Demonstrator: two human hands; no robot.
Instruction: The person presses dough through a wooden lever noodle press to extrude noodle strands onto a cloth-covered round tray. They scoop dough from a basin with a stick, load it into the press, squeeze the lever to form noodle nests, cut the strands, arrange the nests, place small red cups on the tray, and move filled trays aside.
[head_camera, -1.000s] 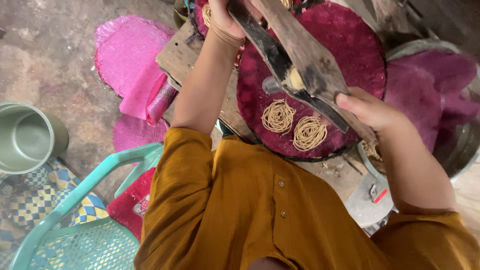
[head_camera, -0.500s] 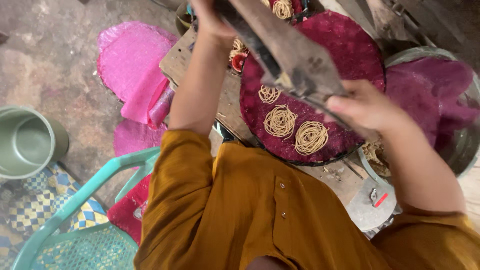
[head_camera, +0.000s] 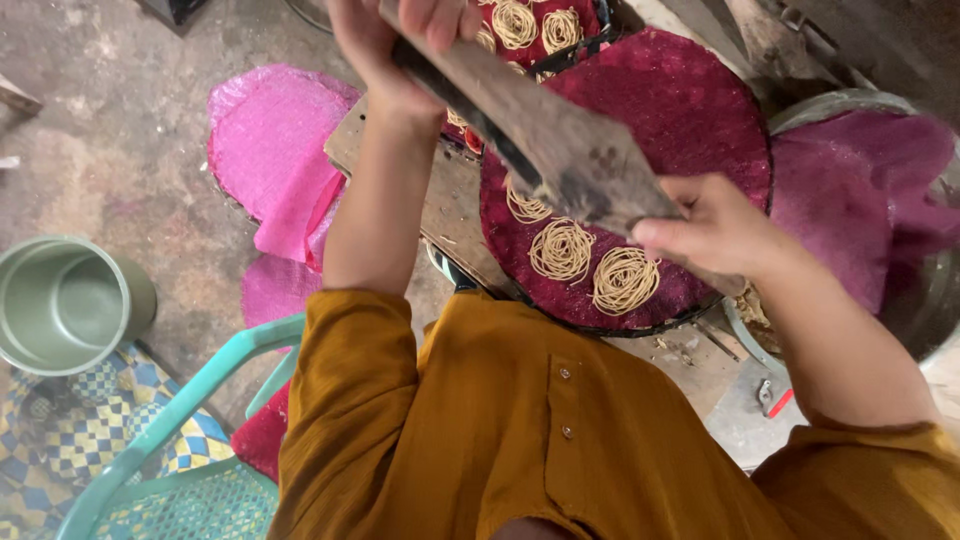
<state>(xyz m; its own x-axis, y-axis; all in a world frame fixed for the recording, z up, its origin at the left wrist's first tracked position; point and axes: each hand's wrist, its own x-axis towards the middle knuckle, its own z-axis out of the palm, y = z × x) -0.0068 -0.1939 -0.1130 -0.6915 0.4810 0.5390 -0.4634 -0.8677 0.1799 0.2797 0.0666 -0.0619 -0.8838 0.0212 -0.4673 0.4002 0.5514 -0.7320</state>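
While both arms stretch fwd, left hand (head_camera: 400, 40) and right hand (head_camera: 715, 230) apparently grip wooden press (head_camera: 560, 150).

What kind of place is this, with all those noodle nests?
Probably a small home or village workshop making string-noodle snacks: coiled pale noodle nests lie on a round dark-red woven mat, both hands grip a worn wooden press, and the rough concrete floor holds pink mesh sheets.

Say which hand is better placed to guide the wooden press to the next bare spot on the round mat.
Probably right: the right hand grips the wooden press low over the round mat, beside the noodle coils. The left hand holds the far end.
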